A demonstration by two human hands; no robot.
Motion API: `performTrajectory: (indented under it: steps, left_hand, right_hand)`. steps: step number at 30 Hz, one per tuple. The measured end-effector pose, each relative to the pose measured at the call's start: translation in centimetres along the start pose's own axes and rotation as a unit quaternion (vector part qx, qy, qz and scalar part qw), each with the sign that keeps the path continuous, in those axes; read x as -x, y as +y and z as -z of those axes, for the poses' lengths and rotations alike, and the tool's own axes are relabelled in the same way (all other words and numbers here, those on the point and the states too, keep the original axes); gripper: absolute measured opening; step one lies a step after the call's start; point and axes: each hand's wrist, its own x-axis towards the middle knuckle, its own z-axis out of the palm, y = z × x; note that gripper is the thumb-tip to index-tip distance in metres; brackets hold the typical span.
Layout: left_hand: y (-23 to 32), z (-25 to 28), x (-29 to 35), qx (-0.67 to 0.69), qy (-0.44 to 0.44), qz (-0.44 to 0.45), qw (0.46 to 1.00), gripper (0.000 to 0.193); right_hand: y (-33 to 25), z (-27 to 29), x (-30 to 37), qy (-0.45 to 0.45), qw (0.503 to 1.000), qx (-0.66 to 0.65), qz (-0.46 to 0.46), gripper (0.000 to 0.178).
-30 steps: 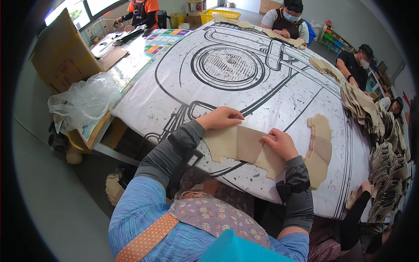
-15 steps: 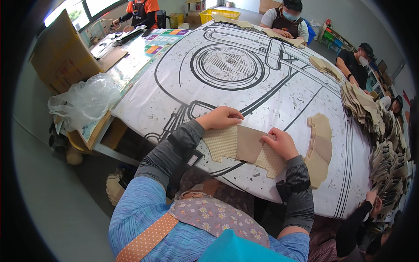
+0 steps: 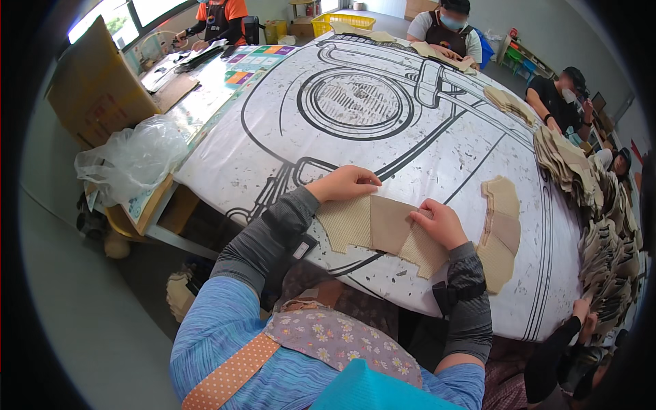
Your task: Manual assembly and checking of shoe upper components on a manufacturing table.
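A sewn beige fabric piece [image 3: 393,225] lies near the table's front edge, with a smooth taupe panel between two woven, textured ones. My left hand [image 3: 345,184] is closed at its upper left edge, fingers curled and thumb against them. On its right part, my right hand [image 3: 442,225] grips the upper edge, thumb lying on the taupe panel. Fingertips under the cloth are hidden. To the right of that hand rests a small stack of similar beige pieces [image 3: 499,236], apart from both hands.
The white table cover [image 3: 424,167] bears black line drawings. Heaped beige pieces [image 3: 605,256] line the right edge, where another person's hands [image 3: 582,318] reach in. Several people work around the table. At left are a clear plastic bag [image 3: 140,160] and a cardboard box [image 3: 96,89].
My hands and the fabric piece have stayed in place. At the far right, the person in black has raised a hand toward their head; the person at the back has tilted their head slightly.
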Motion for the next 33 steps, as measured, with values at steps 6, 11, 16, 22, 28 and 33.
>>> performTrajectory:
  steps: [6,11,16,22,28,33]
  left_hand:
    - [0.18,0.03,0.08,-0.001,-0.001,0.008,1.000,0.030]
    - [-0.24,-0.03,-0.14,-0.005,-0.001,0.001,1.000,0.030]
    - [-0.23,-0.06,-0.06,-0.001,0.002,-0.002,1.000,0.030]
    - [-0.10,-0.03,-0.02,0.003,0.001,0.002,1.000,0.030]
    - [0.05,-0.03,0.00,0.004,0.002,-0.005,1.000,0.031]
    - [0.09,0.03,0.03,0.001,0.001,0.003,1.000,0.031]
  right_hand:
    - [0.09,-0.05,0.02,0.003,1.000,0.003,0.005,0.037]
    - [0.24,-0.10,0.02,0.005,1.000,-0.001,0.007,0.038]
    - [0.06,-0.03,0.03,0.007,1.000,0.004,0.009,0.038]
    - [0.06,-0.05,0.00,0.006,1.000,0.004,0.006,0.038]
    - [0.14,-0.06,-0.01,0.004,1.000,0.006,0.006,0.039]
    - [-0.11,0.08,0.04,0.004,1.000,0.008,0.007,0.040]
